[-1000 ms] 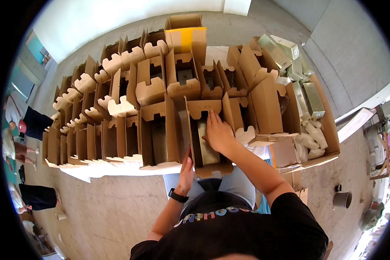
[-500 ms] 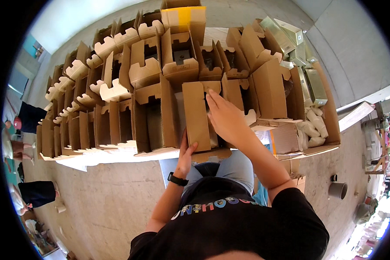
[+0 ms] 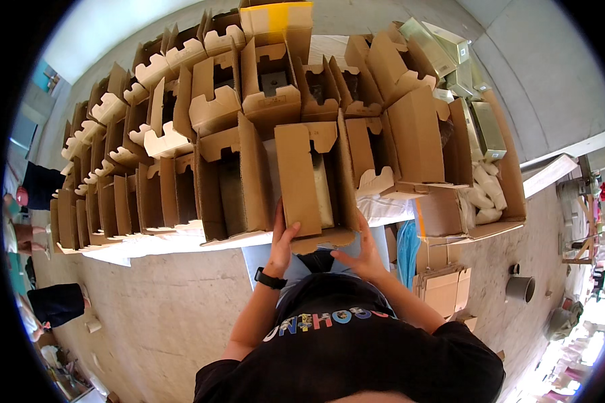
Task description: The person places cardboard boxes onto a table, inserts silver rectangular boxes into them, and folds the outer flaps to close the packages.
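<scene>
Cardboard box [image 3: 298, 168] sits at the worktop [image 3: 388, 209] front edge, metal block [image 3: 324, 195] inside. Left flap [image 3: 299, 198] leans partly over the block; right flap [image 3: 347, 178] upright, front flap [image 3: 321, 241] folded outward, so box not closed yet. Left hand [image 3: 282, 248] pinches the left flap, thumb on top; right hand [image 3: 368, 258] has fingers spread by the front right corner, contact unclear. Surrounding boxes [image 3: 257, 180] stand open too, several too dark inside to judge. Far right: metal tins [image 3: 489, 131], white bags [image 3: 489, 185] in a large carton [image 3: 515, 174].

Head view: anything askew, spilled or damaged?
Slightly askew: the shiny pale-gold rectangular metal tins at upper right lie piled at mixed angles, which looks untidy beside the open brown cardboard boxes standing in rows. No spill or clear damage visible.
</scene>
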